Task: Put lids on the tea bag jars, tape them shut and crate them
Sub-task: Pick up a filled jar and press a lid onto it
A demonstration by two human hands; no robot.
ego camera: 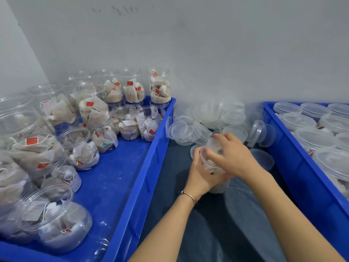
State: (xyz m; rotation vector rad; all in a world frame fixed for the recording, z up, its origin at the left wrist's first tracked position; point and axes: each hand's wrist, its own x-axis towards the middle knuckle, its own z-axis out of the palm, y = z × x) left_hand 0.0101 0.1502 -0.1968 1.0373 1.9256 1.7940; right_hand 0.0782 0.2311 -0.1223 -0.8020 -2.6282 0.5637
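A clear jar of tea bags (217, 183) stands tilted on the dark cloth between two blue crates. My left hand (200, 176) grips its side from the left. My right hand (232, 156) curls over its top, fingers around a clear lid (212, 146) at the jar's mouth. A heap of loose clear lids (207, 120) lies just behind, against the wall. Several open jars with tea bags (90, 110) fill the left crate (151, 148), some lying on their sides. Lidded jars (313, 137) stand in the right crate (279, 148).
A grey wall closes off the back. A few single lids (264, 157) lie on the dark cloth (207, 224) right of my hands. The left crate's blue floor (113, 176) shows bare in its middle.
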